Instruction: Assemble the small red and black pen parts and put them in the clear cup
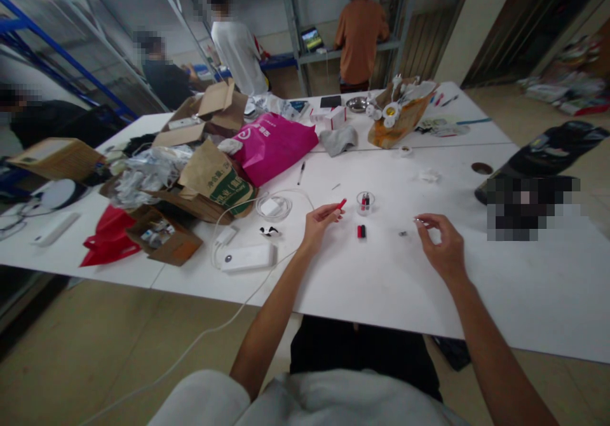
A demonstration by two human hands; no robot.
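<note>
My left hand (321, 224) is closed on a small red stick-shaped piece (342, 203), its tip pointing up and away. To its right stands a small clear round container (366, 201) with red and black pieces inside. In front of that container, a red and black pair of short pieces (361, 231) lies on the white table (381, 273). My right hand (439, 238) is raised over the table, thumb and forefinger pinching a tiny shiny piece (417, 220) too small to name. Left of these fingers lies a small metallic bit (403, 233).
A white power bank (248, 257), a coiled white cable (286, 206) and a pen (301, 173) lie to the left. Beyond are a magenta bag (271, 146) and cardboard boxes (162, 238). A black object (538, 159) stands at right. Several people are farther back.
</note>
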